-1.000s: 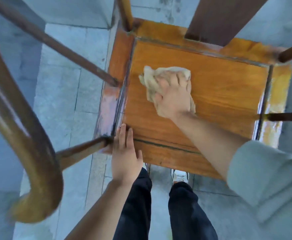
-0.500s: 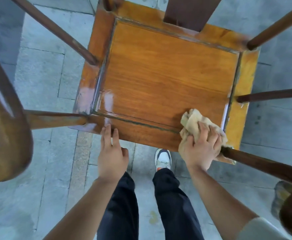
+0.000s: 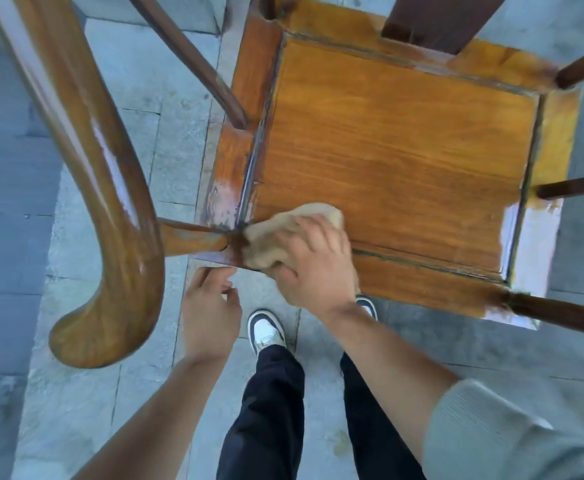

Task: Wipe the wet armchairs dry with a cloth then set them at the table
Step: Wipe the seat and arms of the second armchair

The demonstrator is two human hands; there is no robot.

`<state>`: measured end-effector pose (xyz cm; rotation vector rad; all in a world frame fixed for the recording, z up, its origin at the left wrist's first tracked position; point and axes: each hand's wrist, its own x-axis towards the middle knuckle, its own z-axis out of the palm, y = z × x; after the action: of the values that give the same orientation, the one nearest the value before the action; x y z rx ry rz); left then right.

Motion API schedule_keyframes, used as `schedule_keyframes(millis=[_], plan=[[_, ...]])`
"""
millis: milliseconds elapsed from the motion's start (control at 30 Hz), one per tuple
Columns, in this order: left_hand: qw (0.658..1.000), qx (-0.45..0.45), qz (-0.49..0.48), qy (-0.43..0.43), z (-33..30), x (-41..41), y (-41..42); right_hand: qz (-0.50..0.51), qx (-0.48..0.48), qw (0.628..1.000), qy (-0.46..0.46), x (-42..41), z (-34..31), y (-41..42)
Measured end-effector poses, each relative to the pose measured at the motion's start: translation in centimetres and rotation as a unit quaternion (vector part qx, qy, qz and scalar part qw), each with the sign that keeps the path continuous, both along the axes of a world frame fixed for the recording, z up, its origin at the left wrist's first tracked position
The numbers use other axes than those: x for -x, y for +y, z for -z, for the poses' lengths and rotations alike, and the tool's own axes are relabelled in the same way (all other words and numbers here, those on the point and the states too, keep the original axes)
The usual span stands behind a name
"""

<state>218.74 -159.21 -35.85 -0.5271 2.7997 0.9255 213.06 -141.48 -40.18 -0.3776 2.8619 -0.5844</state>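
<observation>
Orange-brown wooden armchair (image 3: 398, 147) stands on grey stone paving (image 3: 86, 393), its seat rim wet at near left and right corners. Right hand (image 3: 313, 263) presses a crumpled beige cloth (image 3: 283, 233) on the near-left corner, fingers curled around it. Left hand (image 3: 209, 311) hovers just before the near edge, fingers loosely curled, holding nothing.

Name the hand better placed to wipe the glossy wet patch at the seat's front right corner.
Right. The right hand already holds the cloth on the seat by its front left corner; the wet patch lies on its side. The left hand is bare, off the chair.
</observation>
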Motion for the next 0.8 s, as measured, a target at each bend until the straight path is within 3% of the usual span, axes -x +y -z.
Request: schedule_keyframes(millis=[133, 233, 300, 367, 433, 500, 600, 700, 800], plan=[[0.997, -0.043, 0.055, 0.04, -0.8, 1.0, 2.0, 0.284, -0.036, 0.958, -0.03, -1.9, -1.1, 4.7], [0.995, -0.029, 0.069, 0.069, -0.3, 2.3, 2.3, 0.328, -0.08, 0.941, -0.029, -1.0, -1.7, 0.9], [0.993, -0.023, 0.077, 0.081, 0.3, 2.9, 3.0, 0.254, -0.046, 0.966, -0.021, -0.9, -1.2, -0.7], [0.992, -0.007, 0.095, 0.084, 1.1, 3.3, 3.8, 0.099, -0.011, 0.995, -0.006, -1.5, 0.2, 0.2], [0.989, 0.015, 0.128, 0.07, 1.5, 3.7, 4.8, -0.02, -0.009, 0.999, 0.027, -1.8, 0.8, 3.5], [0.98, 0.054, 0.183, 0.051, 2.1, 4.0, 6.5, -0.02, -0.031, 0.999, 0.022, -2.4, 0.7, 8.2], [0.967, 0.083, 0.24, 0.009, 2.4, 4.2, 9.5, 0.182, -0.041, 0.982, 0.001, -3.8, -0.2, 16.0], [0.971, 0.088, 0.223, -0.016, 2.2, 5.1, 12.7, 0.439, -0.032, 0.898, -0.011, -2.3, -0.9, 21.8], [0.971, 0.092, 0.219, -0.028, 2.2, 4.9, 13.4, 0.519, -0.075, 0.851, 0.002, 1.2, -0.9, 21.5]])
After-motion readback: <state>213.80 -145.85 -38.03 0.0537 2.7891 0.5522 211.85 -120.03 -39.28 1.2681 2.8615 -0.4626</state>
